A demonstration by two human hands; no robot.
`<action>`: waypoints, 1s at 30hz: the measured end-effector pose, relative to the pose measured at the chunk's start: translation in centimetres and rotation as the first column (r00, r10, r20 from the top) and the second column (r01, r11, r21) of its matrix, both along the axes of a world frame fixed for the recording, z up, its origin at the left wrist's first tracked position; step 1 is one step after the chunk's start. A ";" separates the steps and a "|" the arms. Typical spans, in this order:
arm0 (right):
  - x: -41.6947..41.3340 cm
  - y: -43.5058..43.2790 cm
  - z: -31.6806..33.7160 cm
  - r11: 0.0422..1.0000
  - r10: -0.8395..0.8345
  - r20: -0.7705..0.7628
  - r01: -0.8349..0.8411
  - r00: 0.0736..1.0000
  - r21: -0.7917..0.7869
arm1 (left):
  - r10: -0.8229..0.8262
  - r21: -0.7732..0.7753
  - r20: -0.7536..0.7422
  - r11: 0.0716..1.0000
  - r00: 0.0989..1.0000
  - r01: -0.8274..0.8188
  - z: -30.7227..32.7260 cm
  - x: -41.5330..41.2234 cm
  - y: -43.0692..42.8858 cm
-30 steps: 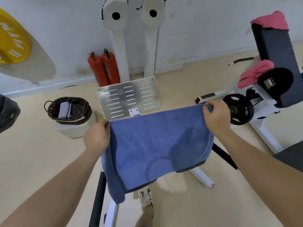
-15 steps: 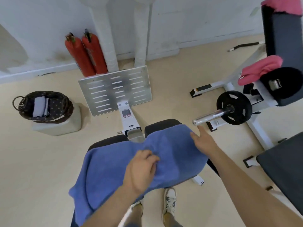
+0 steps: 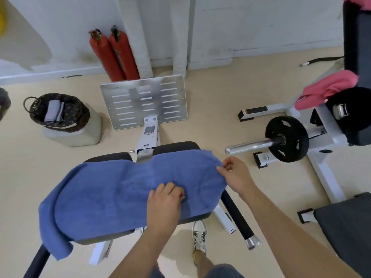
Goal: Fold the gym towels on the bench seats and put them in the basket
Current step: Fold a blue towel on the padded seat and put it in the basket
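**Towel (image 3: 120,193) lies crosswise on the bench, one hand at its end and one at its middle**

The blue towel is spread over the bench seat (image 3: 176,146) with its long axis running left to right in front of the person. Its left end droops off the seat's left side. Its right end reaches just past the right edge of the pad.

The right hand (image 3: 234,175) is at that right end, with thumb and fingers closed in a pinch on the towel's edge. The left hand (image 3: 164,201) is down on the cloth near the middle of the towel's length. Its fingers are curled against the fabric, but whether they hold a fold of it or only press on it cannot be told.

The next fold probably turns on this layout. The right hand has the free end, and the left hand sits about where a crease across the short axis would fall. The right end would then travel leftward over the left hand toward the drooping end.

The basket (image 3: 80,115) stands well apart on the floor to the far left, holding a folded grey towel (image 3: 53,111). A pink towel (image 3: 329,87) lies on the machine at the right.
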State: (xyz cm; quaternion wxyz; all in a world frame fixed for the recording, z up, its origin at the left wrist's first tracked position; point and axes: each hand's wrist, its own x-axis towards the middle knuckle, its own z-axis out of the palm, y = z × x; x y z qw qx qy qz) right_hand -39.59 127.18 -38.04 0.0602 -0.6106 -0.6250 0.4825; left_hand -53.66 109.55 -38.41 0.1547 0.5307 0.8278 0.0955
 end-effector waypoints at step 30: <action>-9.0 -9.2 5.4 0.320 0.556 0.747 -0.923 0.365 0.213 | 0.726 0.148 0.357 0.577 0.588 -0.803 5.4 -7.5 -15.6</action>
